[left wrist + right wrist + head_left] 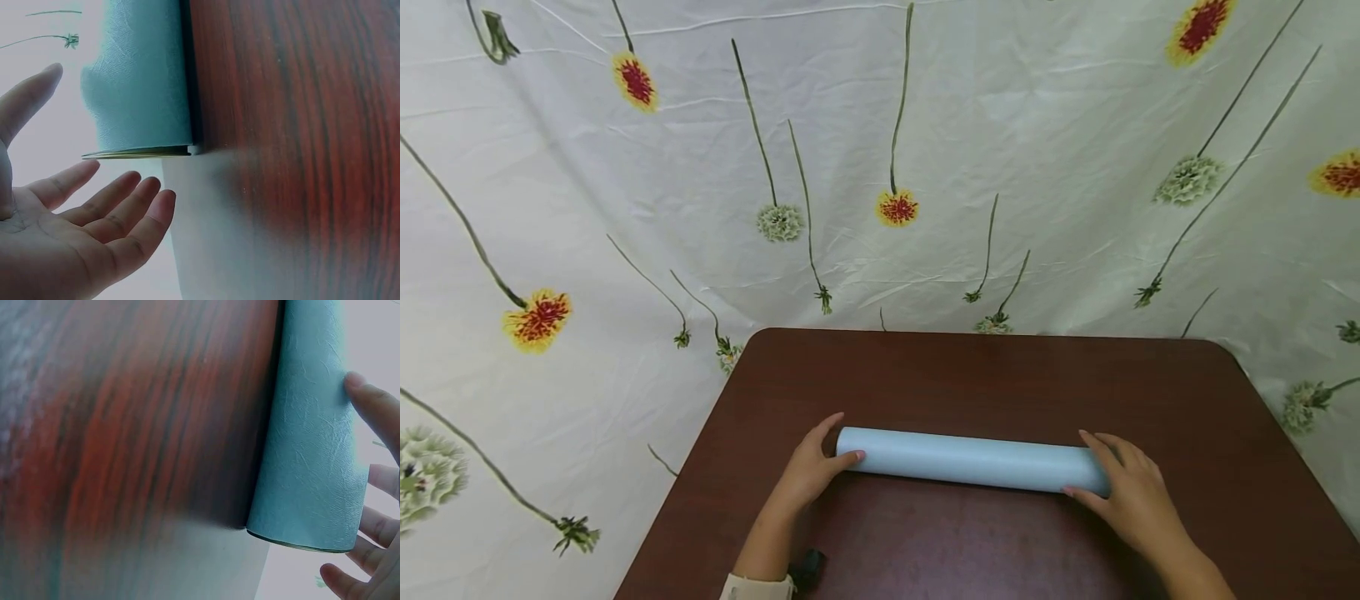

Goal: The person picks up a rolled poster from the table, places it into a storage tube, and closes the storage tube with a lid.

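A light-blue rolled-up sheet (962, 458) lies across the brown table. Its surface looks finely creased and leathery in the right wrist view, and thin layered edges show at the end of the roll (140, 94) in the left wrist view. My left hand (811, 468) is at the left end, thumb and fingers spread, with a gap between fingers and roll in the left wrist view. Around the right end, my right hand (1133, 492) has its thumb in front and its relaxed fingers behind. The thumb (375, 406) appears to touch the roll's side; finger contact cannot be told.
The dark wooden table (955, 550) has rounded far corners. Behind and beside it hangs a white cloth (1045, 125) printed with flowers and dandelions. A small dark object (808, 571) shows beside my left wrist.
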`<state>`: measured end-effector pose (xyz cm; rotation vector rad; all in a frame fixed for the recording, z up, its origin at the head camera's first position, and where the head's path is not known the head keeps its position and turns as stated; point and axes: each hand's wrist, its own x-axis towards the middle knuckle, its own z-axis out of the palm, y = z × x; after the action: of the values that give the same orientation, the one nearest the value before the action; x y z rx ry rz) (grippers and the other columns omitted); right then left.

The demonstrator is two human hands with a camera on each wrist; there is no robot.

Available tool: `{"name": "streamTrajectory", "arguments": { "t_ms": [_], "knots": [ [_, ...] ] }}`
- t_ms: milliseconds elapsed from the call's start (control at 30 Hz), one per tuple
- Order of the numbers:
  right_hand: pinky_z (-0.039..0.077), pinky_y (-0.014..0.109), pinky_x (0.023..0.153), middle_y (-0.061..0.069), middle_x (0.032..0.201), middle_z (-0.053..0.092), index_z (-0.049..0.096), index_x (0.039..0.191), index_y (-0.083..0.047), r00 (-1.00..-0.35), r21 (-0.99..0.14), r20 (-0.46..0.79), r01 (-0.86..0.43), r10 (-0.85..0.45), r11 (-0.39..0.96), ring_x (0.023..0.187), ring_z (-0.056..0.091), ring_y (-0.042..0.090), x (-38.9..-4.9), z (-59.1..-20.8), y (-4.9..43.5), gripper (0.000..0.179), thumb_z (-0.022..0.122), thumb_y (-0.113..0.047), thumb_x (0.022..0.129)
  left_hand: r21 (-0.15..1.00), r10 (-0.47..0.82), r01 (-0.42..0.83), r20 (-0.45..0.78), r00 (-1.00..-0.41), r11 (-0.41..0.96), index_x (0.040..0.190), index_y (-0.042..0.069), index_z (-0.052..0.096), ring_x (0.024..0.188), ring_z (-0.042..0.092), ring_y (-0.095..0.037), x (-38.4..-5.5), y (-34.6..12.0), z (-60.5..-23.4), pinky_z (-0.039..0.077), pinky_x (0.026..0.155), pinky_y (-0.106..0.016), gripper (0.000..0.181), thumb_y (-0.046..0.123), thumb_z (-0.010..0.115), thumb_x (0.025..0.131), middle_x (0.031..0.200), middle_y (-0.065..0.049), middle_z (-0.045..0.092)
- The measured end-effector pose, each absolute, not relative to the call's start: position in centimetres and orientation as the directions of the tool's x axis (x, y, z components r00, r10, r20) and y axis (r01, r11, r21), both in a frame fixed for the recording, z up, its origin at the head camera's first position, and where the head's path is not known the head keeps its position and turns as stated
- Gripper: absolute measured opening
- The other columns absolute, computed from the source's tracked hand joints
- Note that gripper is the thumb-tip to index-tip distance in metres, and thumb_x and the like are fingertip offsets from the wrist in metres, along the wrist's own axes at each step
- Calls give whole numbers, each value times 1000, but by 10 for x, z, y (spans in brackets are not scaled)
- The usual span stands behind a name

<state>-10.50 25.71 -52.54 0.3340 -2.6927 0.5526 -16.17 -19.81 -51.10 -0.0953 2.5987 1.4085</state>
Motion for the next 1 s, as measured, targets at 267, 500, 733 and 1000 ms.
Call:
{"name": "streamTrajectory", "arguments": {
  "t_ms": [267,500,733,1000],
  "knots": [
    [39,70,90,23,130,56,55,140,-5,-904,-339,399,-300,-153,891,118,53,45,-104,-523,259,88,93,-31,65,829,35,-135,-183,-982,543,154,17,42,141,46,-40,-161,-200,-510,44,106,-58,82,37,82,85,158,-17,41],
    [38,69,91,22,131,56,55,140,-6,-910,-348,386,-294,-150,890,118,52,44,-102,-522,260,87,93,-31,67,829,38,-141,-191,-981,542,153,17,43,140,46,-41,-159,-201,-507,47,104,-57,80,36,81,85,159,-17,39],
    [37,69,91,23,132,55,54,141,-6,-918,-361,368,-287,-147,887,118,52,45,-101,-522,259,86,92,-33,69,821,41,-134,-187,-981,555,152,16,46,137,49,-40,-158,-201,-506,49,101,-55,77,34,81,86,159,-18,40],
    [38,70,91,23,132,55,54,142,-6,-925,-365,351,-278,-145,889,119,52,46,-101,-520,258,86,91,-34,69,820,34,-136,-187,-982,557,151,16,47,133,53,-39,-158,-203,-505,52,98,-52,76,33,82,86,157,-18,42]
  ]
}}
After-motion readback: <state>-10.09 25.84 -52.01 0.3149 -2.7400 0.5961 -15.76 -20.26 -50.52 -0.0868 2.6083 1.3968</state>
